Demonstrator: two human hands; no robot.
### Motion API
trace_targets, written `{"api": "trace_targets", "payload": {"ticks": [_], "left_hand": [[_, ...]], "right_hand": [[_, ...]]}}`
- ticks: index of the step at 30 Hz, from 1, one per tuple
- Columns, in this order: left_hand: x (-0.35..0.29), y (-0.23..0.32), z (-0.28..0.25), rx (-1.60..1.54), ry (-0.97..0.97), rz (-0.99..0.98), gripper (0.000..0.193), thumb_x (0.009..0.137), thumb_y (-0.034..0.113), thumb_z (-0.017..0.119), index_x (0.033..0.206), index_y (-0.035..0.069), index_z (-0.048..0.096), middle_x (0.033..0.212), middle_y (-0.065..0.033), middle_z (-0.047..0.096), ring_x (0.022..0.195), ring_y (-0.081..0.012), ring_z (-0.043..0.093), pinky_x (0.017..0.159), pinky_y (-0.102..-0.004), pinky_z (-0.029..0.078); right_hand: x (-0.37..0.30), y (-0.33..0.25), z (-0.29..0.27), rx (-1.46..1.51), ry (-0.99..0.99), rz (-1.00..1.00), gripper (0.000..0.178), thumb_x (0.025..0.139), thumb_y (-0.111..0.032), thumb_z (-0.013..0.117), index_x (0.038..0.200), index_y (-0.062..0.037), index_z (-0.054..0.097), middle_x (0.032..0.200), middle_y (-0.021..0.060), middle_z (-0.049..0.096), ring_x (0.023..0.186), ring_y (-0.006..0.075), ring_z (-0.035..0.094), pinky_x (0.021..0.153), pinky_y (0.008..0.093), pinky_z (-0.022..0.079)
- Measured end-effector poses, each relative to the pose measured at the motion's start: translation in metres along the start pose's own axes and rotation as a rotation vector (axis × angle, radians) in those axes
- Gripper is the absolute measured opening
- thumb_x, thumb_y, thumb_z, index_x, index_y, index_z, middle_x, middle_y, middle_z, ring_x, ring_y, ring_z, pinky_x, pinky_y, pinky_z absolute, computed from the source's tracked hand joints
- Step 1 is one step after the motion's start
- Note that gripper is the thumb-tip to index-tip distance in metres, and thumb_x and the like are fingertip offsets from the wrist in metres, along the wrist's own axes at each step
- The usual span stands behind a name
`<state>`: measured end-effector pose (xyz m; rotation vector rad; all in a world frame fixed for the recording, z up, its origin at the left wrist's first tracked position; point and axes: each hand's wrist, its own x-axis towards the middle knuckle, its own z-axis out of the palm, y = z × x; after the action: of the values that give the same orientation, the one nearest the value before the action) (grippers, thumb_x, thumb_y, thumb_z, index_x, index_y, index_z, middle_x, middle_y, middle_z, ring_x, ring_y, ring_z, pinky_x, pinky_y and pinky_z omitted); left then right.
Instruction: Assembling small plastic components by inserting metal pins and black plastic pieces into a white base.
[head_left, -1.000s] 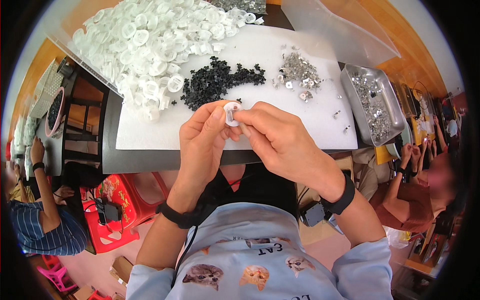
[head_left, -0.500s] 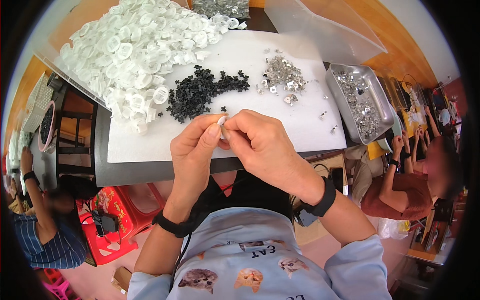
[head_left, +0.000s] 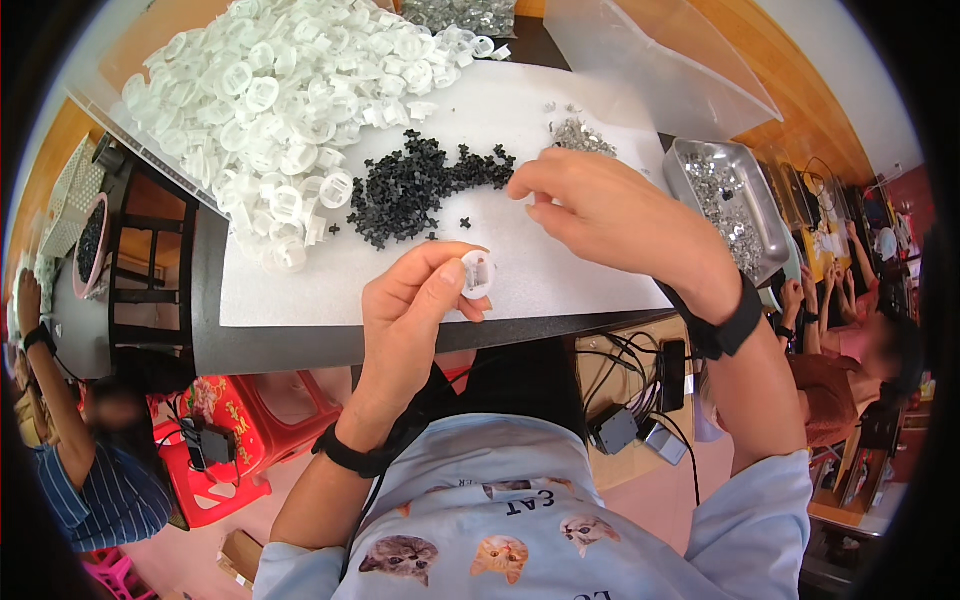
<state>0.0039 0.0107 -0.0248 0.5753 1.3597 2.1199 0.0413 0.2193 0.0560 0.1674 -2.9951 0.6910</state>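
Between the thumb and fingers of my left hand [head_left: 415, 300] is a round white plastic piece [head_left: 478, 275], held over the near edge of the white foam sheet [head_left: 290, 305]. My right hand [head_left: 615, 210] is over the sheet to the right, apart from the piece. Its fingers are bent, the index and thumb tips slightly apart, with nothing seen between them. They are nearest the right end of a pile of small black cross-shaped parts [head_left: 400, 190]. Behind that hand lies a pile of small metal parts [head_left: 580, 135], partly hidden by it.
A large heap of white plastic pieces [head_left: 250, 110] fills the far left. At the right stands a metal tray [head_left: 768, 215] of small metal parts. A clear plastic panel [head_left: 660, 70] rises at the back. Red stools [head_left: 255, 420] and co-workers are to the sides.
My right hand has let go of the white piece and moved right and away from me, toward the piles. My left hand keeps the piece, whose face now shows.
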Motion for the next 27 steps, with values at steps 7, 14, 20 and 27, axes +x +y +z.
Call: {"api": "trace_targets", "payload": {"ticks": [7,14,20,27], "left_hand": [[-0.003,0.001,-0.004,-0.042,-0.077,0.006,0.023,0.096,0.01,0.05,0.107,-0.005,0.063,0.089,-0.0084,0.065,0.072,-0.0114,0.061,0.065,-0.024,0.05],[-0.005,0.014,-0.007,-0.219,0.185,0.042,0.029,0.095,0.015,0.046,0.103,-0.01,0.059,0.091,-0.0189,0.066,0.067,-0.016,0.061,0.061,-0.0265,0.049],[-0.003,0.019,-0.011,-0.258,0.235,0.095,0.027,0.095,0.013,0.047,0.103,-0.009,0.059,0.093,-0.0227,0.067,0.064,-0.0162,0.061,0.059,-0.0264,0.049],[-0.006,0.016,-0.008,-0.287,0.208,0.024,0.027,0.097,0.016,0.046,0.104,-0.008,0.059,0.09,-0.0198,0.067,0.065,-0.0159,0.062,0.058,-0.0262,0.05]], "right_hand": [[0.031,-0.004,0.023,0.049,-0.193,-0.094,0.026,0.078,0.001,0.051,0.099,-0.0016,0.066,0.096,0.019,0.065,0.094,0.0358,0.062,0.077,0.044,0.049],[0.027,-0.004,0.034,-0.05,-0.196,-0.162,0.022,0.08,0.001,0.053,0.099,-0.0028,0.064,0.093,0.0144,0.06,0.09,0.034,0.062,0.073,0.0433,0.05],[0.03,-0.004,0.043,-0.061,-0.143,-0.121,0.017,0.08,0.002,0.052,0.094,-0.0006,0.061,0.091,0.0156,0.06,0.089,0.0339,0.062,0.073,0.0436,0.05],[0.027,-0.011,0.045,-0.122,-0.117,-0.097,0.018,0.076,0.004,0.055,0.093,0.004,0.06,0.091,0.0189,0.06,0.087,0.0364,0.062,0.073,0.0443,0.051]]}}
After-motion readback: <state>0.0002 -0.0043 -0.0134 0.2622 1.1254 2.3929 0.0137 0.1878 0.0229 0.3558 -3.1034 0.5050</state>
